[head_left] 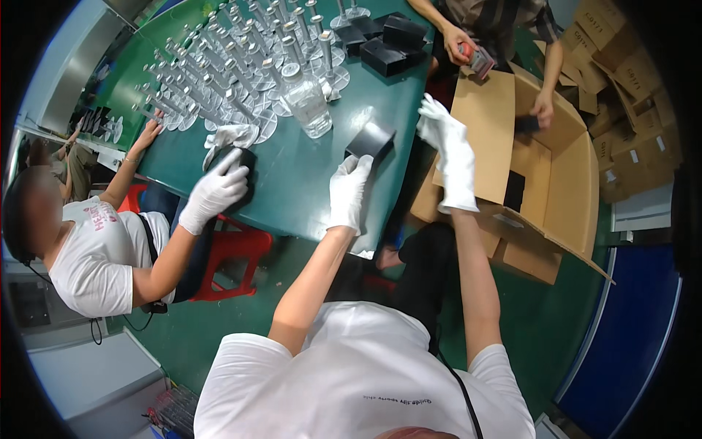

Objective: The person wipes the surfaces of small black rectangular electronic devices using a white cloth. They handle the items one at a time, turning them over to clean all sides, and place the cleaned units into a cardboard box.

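Observation:
My left hand (348,192), in a white glove, reaches onto the green table (292,183) and holds the near corner of a small black box (371,139). The box is tilted up off the tabletop. My right hand (450,150), also in a white glove, hangs open and holds nothing. It hovers past the table's right edge, beside the raised flap of an open cardboard carton (556,175). A black box (514,190) lies inside the carton.
A clear plastic bottle (307,102) and many metal stands on round bases (234,66) fill the far table, with stacked black boxes (391,40) beyond. A co-worker's gloved hand (216,194) presses a black box at left. Another person's hand (459,40) holds a tool above the carton.

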`<action>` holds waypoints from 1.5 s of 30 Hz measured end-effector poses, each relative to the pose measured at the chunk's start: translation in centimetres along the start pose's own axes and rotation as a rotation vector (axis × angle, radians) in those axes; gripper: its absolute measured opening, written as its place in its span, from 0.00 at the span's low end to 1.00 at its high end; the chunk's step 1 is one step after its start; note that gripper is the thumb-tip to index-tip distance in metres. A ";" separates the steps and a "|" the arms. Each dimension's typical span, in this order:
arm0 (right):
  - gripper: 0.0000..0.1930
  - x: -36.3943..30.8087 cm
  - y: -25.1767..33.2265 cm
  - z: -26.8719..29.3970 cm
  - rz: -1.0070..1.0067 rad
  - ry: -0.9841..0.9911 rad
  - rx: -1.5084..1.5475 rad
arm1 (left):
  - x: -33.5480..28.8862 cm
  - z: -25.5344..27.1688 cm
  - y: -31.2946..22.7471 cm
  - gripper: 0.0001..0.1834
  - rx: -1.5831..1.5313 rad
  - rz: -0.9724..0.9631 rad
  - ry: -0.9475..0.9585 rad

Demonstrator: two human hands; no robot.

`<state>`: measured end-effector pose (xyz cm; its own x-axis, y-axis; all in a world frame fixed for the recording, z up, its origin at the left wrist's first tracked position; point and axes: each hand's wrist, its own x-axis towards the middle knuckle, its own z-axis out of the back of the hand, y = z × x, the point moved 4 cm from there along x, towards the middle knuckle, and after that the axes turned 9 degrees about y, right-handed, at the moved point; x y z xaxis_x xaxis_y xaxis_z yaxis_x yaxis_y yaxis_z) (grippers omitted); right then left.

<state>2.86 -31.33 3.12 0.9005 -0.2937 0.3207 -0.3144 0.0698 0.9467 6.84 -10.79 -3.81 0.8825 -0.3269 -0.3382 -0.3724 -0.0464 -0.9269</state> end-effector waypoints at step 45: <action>0.24 -8.5 5.7 -11.2 -0.174 0.356 -0.127 | -2.5 13.5 -2.0 0.32 -0.046 -0.084 -0.317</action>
<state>-3.26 -17.79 6.13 0.9915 0.0350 0.1251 -0.1292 0.1715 0.9767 9.31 2.87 -3.30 0.9534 -0.0108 -0.3016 -0.3010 -0.1058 -0.9477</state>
